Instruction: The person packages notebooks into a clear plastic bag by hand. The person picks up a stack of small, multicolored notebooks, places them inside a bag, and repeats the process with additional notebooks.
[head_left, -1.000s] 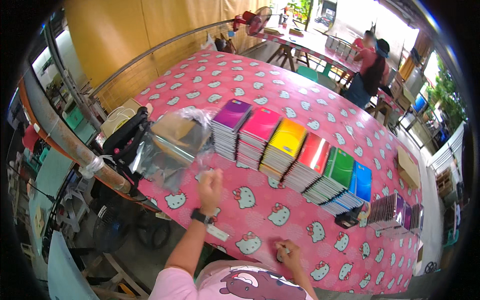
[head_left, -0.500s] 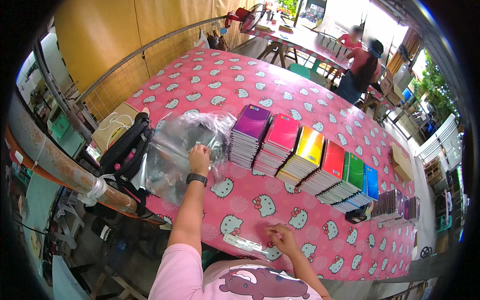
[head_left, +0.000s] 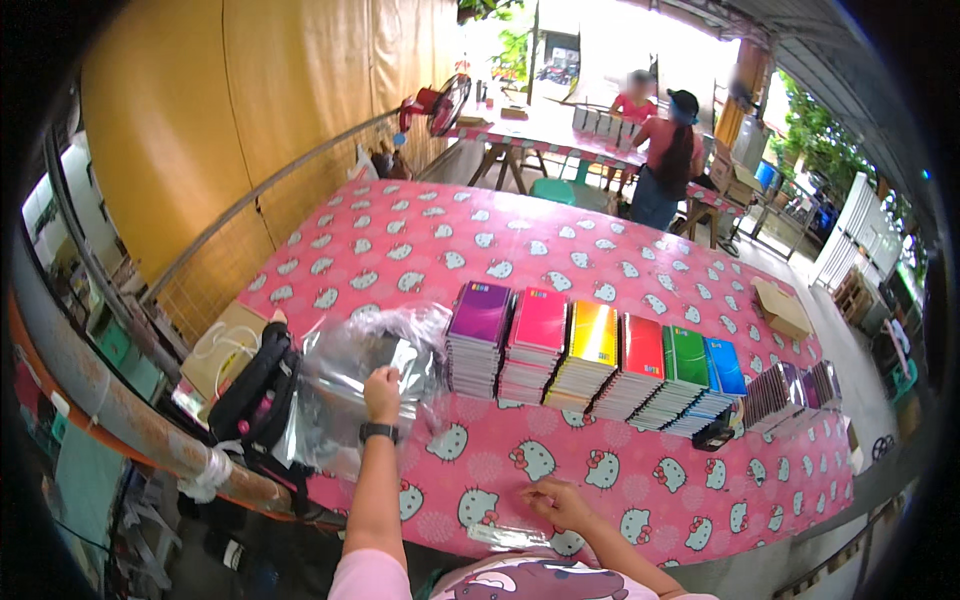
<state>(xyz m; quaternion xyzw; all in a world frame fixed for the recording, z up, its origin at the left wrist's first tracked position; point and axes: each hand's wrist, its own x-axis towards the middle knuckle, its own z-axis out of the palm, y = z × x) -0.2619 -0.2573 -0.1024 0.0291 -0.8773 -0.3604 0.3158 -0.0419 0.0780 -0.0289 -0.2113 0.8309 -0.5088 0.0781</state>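
Observation:
My left hand (head_left: 382,394), with a dark watch on its wrist, is closed on a clear plastic bag at the heap of clear plastic bags (head_left: 345,375) on the table's left side. My right hand (head_left: 562,504) hovers over the near edge of the table, its fingers loosely bent and apart, with nothing seen in them. Close by it a flat strip of clear plastic (head_left: 508,538) lies against the table's front edge. Right of the heap stand stacks of spiral notebooks in a row: purple (head_left: 480,312), pink (head_left: 539,319), yellow (head_left: 594,332), red (head_left: 642,346), green (head_left: 687,357) and blue (head_left: 725,367).
The table wears a pink cat-patterned cover (head_left: 520,230). A black bag (head_left: 262,385) and a rusty pole (head_left: 150,430) border its left side. At the right lie more notebook stacks (head_left: 775,398), a small black object (head_left: 716,434) and a cardboard box (head_left: 782,308). Two people work behind.
The view has tilted upward, so the table appears lower. My left hand has tightened from spread fingers to a closed grip on the plastic. My right hand stays near the front edge.

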